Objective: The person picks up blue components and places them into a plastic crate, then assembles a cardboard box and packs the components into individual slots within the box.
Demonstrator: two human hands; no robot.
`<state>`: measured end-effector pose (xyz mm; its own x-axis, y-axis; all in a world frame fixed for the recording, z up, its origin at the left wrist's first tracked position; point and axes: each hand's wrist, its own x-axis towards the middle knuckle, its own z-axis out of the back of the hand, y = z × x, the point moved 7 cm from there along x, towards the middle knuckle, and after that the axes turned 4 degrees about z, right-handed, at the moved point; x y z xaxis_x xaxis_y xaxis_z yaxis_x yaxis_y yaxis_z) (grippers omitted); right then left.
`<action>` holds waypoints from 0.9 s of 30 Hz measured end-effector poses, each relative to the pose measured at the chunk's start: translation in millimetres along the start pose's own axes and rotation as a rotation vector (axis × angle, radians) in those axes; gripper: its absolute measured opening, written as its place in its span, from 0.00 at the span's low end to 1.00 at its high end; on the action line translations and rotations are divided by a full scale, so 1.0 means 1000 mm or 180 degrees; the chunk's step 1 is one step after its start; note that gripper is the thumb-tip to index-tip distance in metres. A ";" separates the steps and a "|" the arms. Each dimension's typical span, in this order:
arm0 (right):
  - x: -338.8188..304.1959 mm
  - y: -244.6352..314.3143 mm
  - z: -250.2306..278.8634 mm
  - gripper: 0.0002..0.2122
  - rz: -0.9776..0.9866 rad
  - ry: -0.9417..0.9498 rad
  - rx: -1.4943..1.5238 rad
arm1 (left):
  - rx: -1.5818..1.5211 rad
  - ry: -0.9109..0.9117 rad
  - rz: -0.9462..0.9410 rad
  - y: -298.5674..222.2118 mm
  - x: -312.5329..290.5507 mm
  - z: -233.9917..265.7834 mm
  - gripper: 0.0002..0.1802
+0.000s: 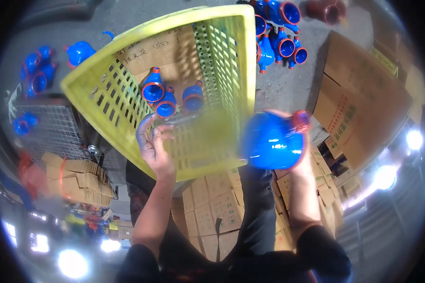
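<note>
I've got the right hand [305, 162] gripping a blue pot [275, 141]: glossy, hard-looking, round-bodied, short red neck pointing right. Left hand [156, 146] has fingers parted and loosely curled, grey smudges on the skin. Yellow basket [252, 61] is plastic, walls pierced with slots and holes, thick smooth rim; brown cardboard [184, 47] with handwriting lines part of it. Three small pots [165, 104] sit inside, shiny blue, wide round mouths edged orange-red. More blue pots [265, 49] are bunched on the grey floor [297, 85] at upper right, beside a big cardboard box [340, 101].

Hard to make out: the held pot is motion-blurred, and it covers most of the right palm; its mouth faces away from me. A clear, filmy streak [186, 119] runs by the left fingertips; I can't tell what it is or whether those fingers pinch it. Left edge is smeared; a dark red pot [329, 12] up top is blurred.

Held pot rests against the right palm, fingers wrapped behind it, tips just showing above its upper edge. It's beside the basket's right wall, well apart from the left fingers.
</note>
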<state>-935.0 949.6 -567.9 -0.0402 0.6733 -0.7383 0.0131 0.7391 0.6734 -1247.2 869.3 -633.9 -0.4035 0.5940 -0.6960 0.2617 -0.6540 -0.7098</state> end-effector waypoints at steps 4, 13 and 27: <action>0.054 -0.050 -0.113 0.20 -0.0560 -0.0012 -0.0271 | -0.0189 -0.0091 0.0069 -0.011 0.011 0.015 0.16; 0.167 -0.204 -0.128 0.20 -0.0786 -0.1020 -0.1960 | -0.0327 -0.0126 0.0344 0.000 0.008 0.024 0.17; 0.184 -0.089 0.223 0.22 0.0593 -0.2375 -0.3173 | 0.0204 0.0080 0.0245 0.016 -0.008 -0.032 0.17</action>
<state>-720.8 1011.2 -771.9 0.4586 0.8521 -0.2520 -0.8139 0.5167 0.2659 -1211.4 869.4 -643.4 -0.3620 0.5518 -0.7513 0.2343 -0.7262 -0.6463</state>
